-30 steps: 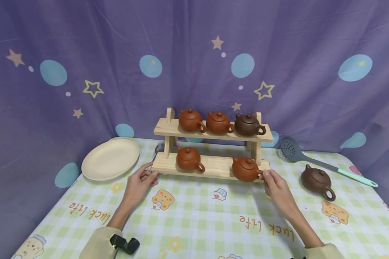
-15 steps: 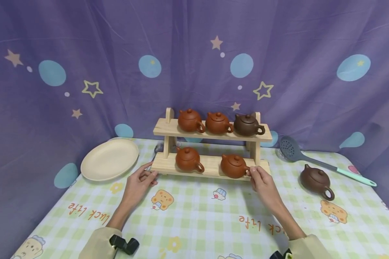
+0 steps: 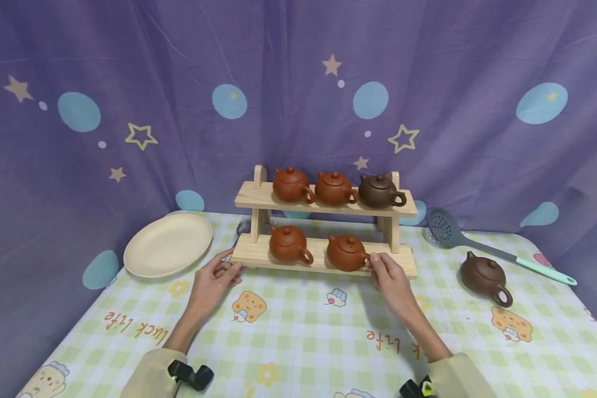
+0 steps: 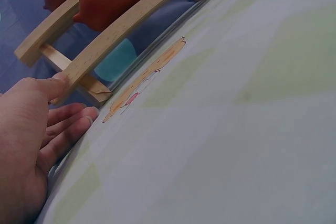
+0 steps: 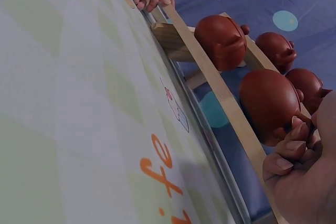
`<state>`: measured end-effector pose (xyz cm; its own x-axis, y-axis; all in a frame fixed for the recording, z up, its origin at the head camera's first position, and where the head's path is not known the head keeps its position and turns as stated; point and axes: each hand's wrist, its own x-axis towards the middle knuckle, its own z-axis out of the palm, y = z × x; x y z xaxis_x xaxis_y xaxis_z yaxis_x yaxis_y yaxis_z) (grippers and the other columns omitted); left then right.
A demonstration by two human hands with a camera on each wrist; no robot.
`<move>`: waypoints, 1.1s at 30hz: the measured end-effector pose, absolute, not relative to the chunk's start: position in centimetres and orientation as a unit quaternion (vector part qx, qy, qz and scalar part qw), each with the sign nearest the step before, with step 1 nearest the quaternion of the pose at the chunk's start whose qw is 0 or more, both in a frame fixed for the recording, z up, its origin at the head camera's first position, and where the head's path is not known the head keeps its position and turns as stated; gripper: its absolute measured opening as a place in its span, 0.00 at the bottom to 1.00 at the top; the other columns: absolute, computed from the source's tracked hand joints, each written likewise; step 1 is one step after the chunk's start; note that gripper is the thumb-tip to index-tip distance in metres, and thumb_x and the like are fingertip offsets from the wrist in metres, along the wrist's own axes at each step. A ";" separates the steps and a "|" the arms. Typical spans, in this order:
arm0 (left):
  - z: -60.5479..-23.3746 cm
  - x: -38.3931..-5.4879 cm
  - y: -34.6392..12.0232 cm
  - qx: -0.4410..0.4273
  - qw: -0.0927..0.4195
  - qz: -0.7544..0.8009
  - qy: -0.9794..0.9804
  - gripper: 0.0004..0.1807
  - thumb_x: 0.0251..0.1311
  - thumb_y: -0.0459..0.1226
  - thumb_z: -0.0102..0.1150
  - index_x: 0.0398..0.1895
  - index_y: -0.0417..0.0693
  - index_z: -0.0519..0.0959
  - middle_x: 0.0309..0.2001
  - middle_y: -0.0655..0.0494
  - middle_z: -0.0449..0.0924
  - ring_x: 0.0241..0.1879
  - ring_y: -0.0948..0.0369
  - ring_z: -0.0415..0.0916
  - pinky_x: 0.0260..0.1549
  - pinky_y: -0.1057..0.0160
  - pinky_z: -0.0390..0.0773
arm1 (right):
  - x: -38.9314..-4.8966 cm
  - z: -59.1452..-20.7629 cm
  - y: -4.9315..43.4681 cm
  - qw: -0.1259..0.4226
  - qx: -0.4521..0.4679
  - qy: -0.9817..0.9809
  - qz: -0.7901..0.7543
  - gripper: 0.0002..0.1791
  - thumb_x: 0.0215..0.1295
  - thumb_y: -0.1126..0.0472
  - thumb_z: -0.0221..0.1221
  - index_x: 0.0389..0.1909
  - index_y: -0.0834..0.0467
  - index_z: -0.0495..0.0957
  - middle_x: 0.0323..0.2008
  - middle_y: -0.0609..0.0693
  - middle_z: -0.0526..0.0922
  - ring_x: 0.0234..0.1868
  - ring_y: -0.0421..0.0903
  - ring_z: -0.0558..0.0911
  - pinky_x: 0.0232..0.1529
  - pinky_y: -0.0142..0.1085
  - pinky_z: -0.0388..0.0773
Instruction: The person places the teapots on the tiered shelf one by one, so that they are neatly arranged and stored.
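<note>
In the head view a two-tier wooden display rack (image 3: 318, 255) stands in the middle. My right hand (image 3: 392, 281) pinches the handle of a reddish-brown teapot (image 3: 347, 253) at the lower board, right of the middle. The right wrist view shows the fingertips (image 5: 295, 145) curled at that handle. My left hand (image 3: 214, 279) holds the left end of the lower board, thumb against its edge and the other fingers below it, as the left wrist view shows. Another reddish-brown teapot (image 3: 288, 244) sits left on the same board.
On the upper tier stand two reddish-brown teapots (image 3: 291, 186) and a dark brown teapot (image 3: 380, 192). A second dark teapot (image 3: 485, 278) lies on the table at right, near a skimmer (image 3: 477, 246). A cream plate (image 3: 168, 246) is at left; a dark utensil (image 3: 242, 226) shows partly behind the rack.
My right hand has moved the reddish-brown teapot leftward along the lower board, from its right end toward the other teapot. The left hand has stayed at the rack's left end.
</note>
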<state>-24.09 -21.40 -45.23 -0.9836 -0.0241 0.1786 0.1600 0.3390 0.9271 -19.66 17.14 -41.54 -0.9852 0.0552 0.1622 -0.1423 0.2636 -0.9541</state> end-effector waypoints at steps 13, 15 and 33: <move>-45.7 -24.2 -21.6 -0.062 0.101 -0.572 -0.812 0.29 0.73 0.43 0.63 0.73 0.42 0.72 0.39 0.40 0.85 0.32 0.57 0.86 0.36 0.65 0.88 | -20.2 -41.7 16.2 0.083 0.038 -0.781 0.618 0.19 0.86 0.56 0.44 0.45 0.68 0.76 0.22 0.49 0.67 0.21 0.41 0.64 0.22 0.30 0.61; -45.7 -24.2 -21.6 -0.061 0.101 -0.570 -0.813 0.29 0.74 0.43 0.63 0.73 0.42 0.72 0.38 0.40 0.85 0.31 0.57 0.86 0.36 0.66 0.88 | -20.3 -41.8 16.1 0.080 0.037 -0.781 0.618 0.19 0.86 0.56 0.44 0.46 0.67 0.76 0.21 0.49 0.67 0.20 0.41 0.64 0.21 0.31 0.61; -45.6 -24.1 -21.6 -0.061 0.098 -0.569 -0.814 0.30 0.74 0.44 0.63 0.73 0.42 0.71 0.38 0.41 0.85 0.32 0.57 0.86 0.37 0.65 0.88 | -20.3 -41.9 15.2 0.092 0.048 -0.778 0.619 0.17 0.85 0.58 0.47 0.46 0.68 0.78 0.23 0.50 0.70 0.23 0.42 0.68 0.23 0.30 0.64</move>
